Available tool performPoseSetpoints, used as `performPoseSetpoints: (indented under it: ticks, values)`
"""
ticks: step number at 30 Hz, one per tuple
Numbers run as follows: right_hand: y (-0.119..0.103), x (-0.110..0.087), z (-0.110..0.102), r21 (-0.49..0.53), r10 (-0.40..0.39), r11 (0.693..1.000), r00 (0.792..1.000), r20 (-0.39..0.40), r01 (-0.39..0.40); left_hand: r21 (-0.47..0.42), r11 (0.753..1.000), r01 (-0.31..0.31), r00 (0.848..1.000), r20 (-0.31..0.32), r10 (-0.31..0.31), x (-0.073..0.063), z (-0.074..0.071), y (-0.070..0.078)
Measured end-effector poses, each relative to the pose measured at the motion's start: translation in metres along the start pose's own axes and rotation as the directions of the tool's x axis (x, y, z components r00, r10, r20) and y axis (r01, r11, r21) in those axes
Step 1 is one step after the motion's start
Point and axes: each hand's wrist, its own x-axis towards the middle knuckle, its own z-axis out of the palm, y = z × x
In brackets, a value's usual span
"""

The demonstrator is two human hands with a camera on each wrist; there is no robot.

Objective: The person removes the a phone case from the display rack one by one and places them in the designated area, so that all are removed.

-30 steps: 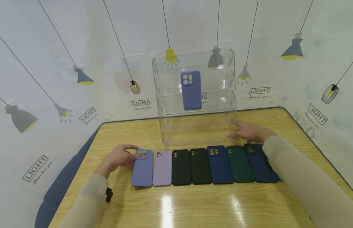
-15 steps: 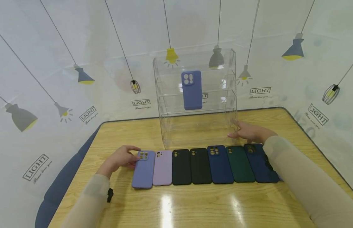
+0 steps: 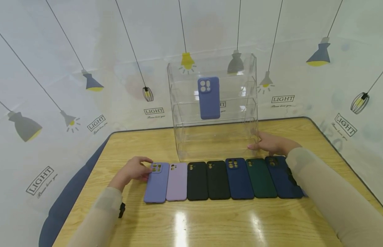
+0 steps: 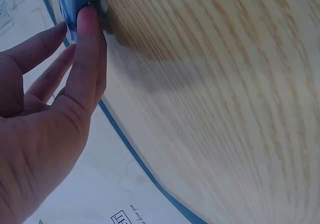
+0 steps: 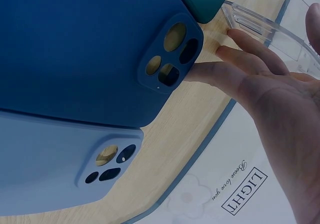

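Observation:
My left hand pinches the upper left corner of a periwinkle phone case, leftmost in a row on the table. In the left wrist view, its fingers touch the edge of that case. To its right lie a lilac case, two black cases, a navy case, a green case and another navy case. My right hand holds the lower right side of a clear tiered display rack. Another periwinkle case stands in the rack.
My right forearm mostly hides a light blue case at the row's right end; the right wrist view shows this case. Behind the wooden table rises a white backdrop printed with lamps.
The left hand has shifted the leftmost periwinkle case slightly right, closer to the lilac one. My right hand stays at the rack. The head view drifts slightly.

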Motion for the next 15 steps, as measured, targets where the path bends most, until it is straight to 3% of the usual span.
performPoseSetpoints:
  ticks: [9, 12, 15]
  values:
    - [0.001, -0.001, 0.000, -0.011, -0.007, 1.000, 1.000, -0.001, 0.007, 0.024, 1.000, 0.016, 0.999, -0.036, -0.015, 0.003, 0.003, 0.002]
    - [0.002, 0.000, -0.001, -0.013, -0.007, 1.000, 1.000, -0.001, 0.007, 0.081, 0.997, -0.007, 0.999, -0.033, 0.009, 0.004, -0.002, 0.012]
    - [0.003, 0.001, -0.001, -0.009, -0.001, 1.000, 1.000, 0.004, 0.001, 0.135, 0.990, -0.051, 0.999, -0.010, 0.053, 0.005, -0.011, 0.031]
